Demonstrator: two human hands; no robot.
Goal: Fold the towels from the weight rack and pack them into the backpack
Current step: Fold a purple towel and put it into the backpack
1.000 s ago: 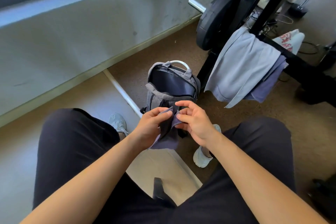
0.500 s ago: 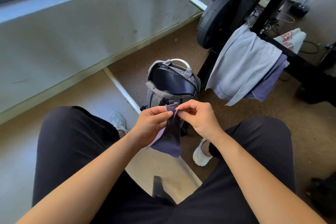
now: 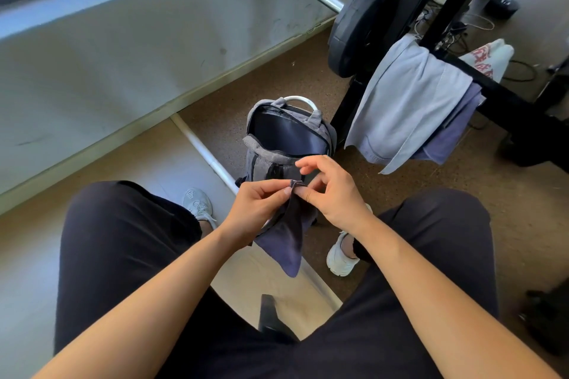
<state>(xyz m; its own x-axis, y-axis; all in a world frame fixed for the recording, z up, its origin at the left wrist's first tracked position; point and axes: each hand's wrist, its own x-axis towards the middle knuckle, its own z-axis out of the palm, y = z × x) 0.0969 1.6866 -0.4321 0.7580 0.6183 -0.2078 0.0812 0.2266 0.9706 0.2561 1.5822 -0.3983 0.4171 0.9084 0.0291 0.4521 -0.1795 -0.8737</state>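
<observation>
Rack (image 3: 508, 95) up-right of the hands, grey towel (image 3: 409, 101) and purple towel (image 3: 452, 135) draped on it unfolded, so most of the job looks left. Backpack (image 3: 286, 132) just beyond the hands, unzipped, mouth open, nothing visible inside. Dark towel (image 3: 286, 240) hangs between and below the hands, its top edge pinched by the left hand (image 3: 255, 206), thumb and forefinger, and by the right hand (image 3: 335, 194) at the same spot, forefinger lifted; probably mid-fold, not packed yet.
</observation>
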